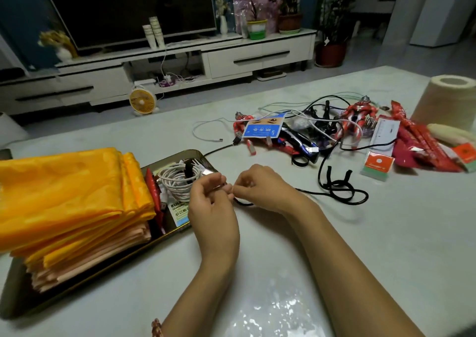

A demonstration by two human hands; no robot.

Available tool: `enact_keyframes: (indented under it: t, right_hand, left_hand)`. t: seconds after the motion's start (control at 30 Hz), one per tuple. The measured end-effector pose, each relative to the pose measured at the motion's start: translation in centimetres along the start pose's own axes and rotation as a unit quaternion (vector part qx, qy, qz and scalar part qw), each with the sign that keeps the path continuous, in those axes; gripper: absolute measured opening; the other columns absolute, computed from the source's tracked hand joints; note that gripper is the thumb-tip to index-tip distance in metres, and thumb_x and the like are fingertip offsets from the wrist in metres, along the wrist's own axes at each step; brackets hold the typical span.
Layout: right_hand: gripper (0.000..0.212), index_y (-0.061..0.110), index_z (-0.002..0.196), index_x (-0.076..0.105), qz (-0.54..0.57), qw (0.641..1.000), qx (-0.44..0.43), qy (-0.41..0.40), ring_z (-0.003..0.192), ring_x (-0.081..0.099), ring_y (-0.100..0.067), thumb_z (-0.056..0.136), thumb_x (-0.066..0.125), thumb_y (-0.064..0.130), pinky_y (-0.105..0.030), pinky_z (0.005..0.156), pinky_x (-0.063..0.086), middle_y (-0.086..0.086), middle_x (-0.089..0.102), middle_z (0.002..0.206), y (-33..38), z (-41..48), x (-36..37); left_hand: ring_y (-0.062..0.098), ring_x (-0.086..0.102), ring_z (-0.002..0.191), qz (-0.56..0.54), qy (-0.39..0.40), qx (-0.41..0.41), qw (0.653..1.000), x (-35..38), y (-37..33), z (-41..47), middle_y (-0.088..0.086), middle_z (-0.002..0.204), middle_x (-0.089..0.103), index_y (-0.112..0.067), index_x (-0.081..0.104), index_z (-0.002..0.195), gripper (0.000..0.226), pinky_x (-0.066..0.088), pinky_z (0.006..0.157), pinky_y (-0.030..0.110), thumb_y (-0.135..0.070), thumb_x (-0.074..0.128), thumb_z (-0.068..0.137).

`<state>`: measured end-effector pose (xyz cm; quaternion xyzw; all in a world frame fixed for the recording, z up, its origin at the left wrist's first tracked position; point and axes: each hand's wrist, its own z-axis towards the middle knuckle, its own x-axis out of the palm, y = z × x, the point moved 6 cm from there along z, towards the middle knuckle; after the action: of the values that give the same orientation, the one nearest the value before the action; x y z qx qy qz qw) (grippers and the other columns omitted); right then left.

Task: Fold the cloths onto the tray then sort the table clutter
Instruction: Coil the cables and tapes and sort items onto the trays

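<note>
the left hand [213,207] and right hand [260,189] are pinching one end of the black cable [337,183] between them, likely to coil it tidily. beside them the tray [15,295] is already holding the folded yellow cloths [64,195] and a coiled white cable [177,179]; farther off, tangled clutter [322,130] is waiting.

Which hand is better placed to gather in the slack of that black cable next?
Probably the right. Both hands pinch the black cable, but its loose loops lie out beyond the right hand, while the left hand sits beside the tray.
</note>
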<state>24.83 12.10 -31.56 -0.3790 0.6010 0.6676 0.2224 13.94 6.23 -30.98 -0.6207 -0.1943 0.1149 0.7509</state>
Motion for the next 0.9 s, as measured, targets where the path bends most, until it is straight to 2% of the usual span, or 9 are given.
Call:
enact_keyframes:
  t: [0.07,0.17,0.4,0.53,0.6,0.7,0.77,0.83,0.9]
  right_hand:
    - [0.014,0.019,0.088,0.067,0.035,0.998,0.003,0.053,0.089,0.058,-0.018,0.082,0.068,0.031,-0.031,0.081,0.048,0.003,0.063,0.087,0.0,-0.4,0.1]
    - [0.029,0.019,0.103,0.060,0.004,0.995,0.009,0.096,0.086,0.051,-0.013,0.078,0.073,0.022,-0.020,0.069,0.040,0.006,0.052,0.093,0.0,-0.8,0.2]
    - [0.021,0.011,0.106,0.062,-0.103,0.994,0.044,0.003,0.098,0.057,-0.026,0.087,0.053,0.012,-0.033,0.082,0.049,-0.010,0.061,0.110,0.2,-0.8,-0.6]
    - [0.016,0.009,0.088,0.070,0.071,0.996,0.061,-0.015,0.075,0.057,-0.014,0.085,0.056,0.004,-0.019,0.061,0.045,-0.004,0.065,0.080,-0.7,-2.0,-3.5]
    - [0.016,0.011,0.078,0.070,0.154,0.985,0.050,0.056,0.066,0.055,-0.010,0.082,0.060,-0.001,-0.014,0.060,0.044,-0.002,0.064,0.070,-1.1,-3.7,-4.5]
    - [0.016,0.018,0.077,0.073,0.097,0.973,0.052,0.205,0.067,0.059,-0.005,0.079,0.068,0.003,-0.017,0.071,0.047,0.004,0.069,0.072,-1.6,-6.1,-3.7]
    - [0.015,0.021,0.085,0.073,0.089,0.970,0.060,0.219,0.071,0.060,-0.004,0.080,0.069,0.007,-0.018,0.074,0.048,0.005,0.070,0.078,-1.8,-6.6,-3.2]
    - [0.022,0.014,0.105,0.067,0.179,0.966,0.045,0.180,0.077,0.060,-0.009,0.087,0.061,0.004,-0.023,0.077,0.049,-0.004,0.068,0.091,-1.5,-6.3,-3.2]
    - [0.028,0.006,0.116,0.060,0.291,0.945,0.026,0.148,0.073,0.057,-0.015,0.092,0.048,0.000,-0.028,0.076,0.048,-0.009,0.063,0.085,-0.9,-6.2,-3.6]
  left_hand:
    - [0.013,0.063,0.081,0.002,-0.004,-0.005,1.000,-0.2,-0.1,0.0,0.009,0.096,0.062,-0.015,0.056,0.091,0.033,0.049,0.063,0.011,0.011,0.037,0.088]
    - [0.012,0.062,0.075,0.008,-0.002,-0.015,1.000,0.0,-0.3,-0.1,0.007,0.092,0.061,-0.018,0.055,0.087,0.035,0.049,0.061,0.011,0.011,0.036,0.088]
    - [0.015,0.058,0.063,0.045,0.084,-0.113,0.989,0.9,1.0,-0.8,0.010,0.083,0.060,-0.014,0.055,0.087,0.025,0.052,0.063,0.024,0.003,0.038,0.093]
    - [0.023,0.062,0.077,0.021,0.175,-0.225,0.958,1.9,1.7,-1.3,0.012,0.092,0.061,-0.011,0.053,0.088,0.021,0.053,0.074,0.030,-0.023,0.040,0.100]
    - [0.024,0.065,0.091,-0.055,0.206,-0.263,0.941,2.7,1.5,-1.5,0.012,0.098,0.065,-0.011,0.052,0.095,0.025,0.052,0.084,0.033,-0.030,0.036,0.100]
    - [0.025,0.067,0.089,-0.161,0.201,-0.248,0.934,2.9,0.6,-1.1,0.014,0.089,0.069,-0.004,0.051,0.106,0.026,0.054,0.083,0.036,-0.024,0.036,0.100]
    - [0.019,0.068,0.071,-0.175,0.215,-0.225,0.934,2.7,0.2,-0.9,0.006,0.069,0.066,-0.004,0.054,0.101,0.022,0.058,0.070,0.030,-0.017,0.036,0.100]
    - [0.012,0.063,0.059,-0.137,0.257,-0.211,0.933,2.8,0.0,-1.6,0.001,0.058,0.059,-0.006,0.054,0.093,0.023,0.056,0.058,0.026,-0.014,0.034,0.100]
    - [0.013,0.062,0.059,-0.089,0.321,-0.188,0.924,3.4,-0.2,-2.8,0.000,0.058,0.059,-0.007,0.054,0.089,0.024,0.054,0.058,0.024,-0.015,0.033,0.100]
